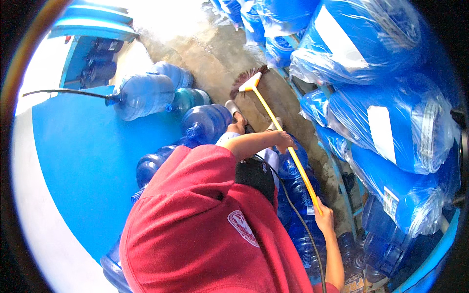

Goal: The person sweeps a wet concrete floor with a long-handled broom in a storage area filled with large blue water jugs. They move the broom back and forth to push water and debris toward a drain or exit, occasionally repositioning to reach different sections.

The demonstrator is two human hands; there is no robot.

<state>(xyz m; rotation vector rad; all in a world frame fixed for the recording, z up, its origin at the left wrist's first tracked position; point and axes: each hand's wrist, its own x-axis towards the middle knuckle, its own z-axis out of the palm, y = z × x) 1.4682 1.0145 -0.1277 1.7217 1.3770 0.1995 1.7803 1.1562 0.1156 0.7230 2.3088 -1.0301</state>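
Diagonally, broom (286, 146) head far-left

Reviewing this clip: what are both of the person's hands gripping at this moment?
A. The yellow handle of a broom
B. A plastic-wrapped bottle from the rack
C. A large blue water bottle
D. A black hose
A. The left hand and the right hand both close around the yellow handle, which runs up to the broom head resting on the concrete floor.
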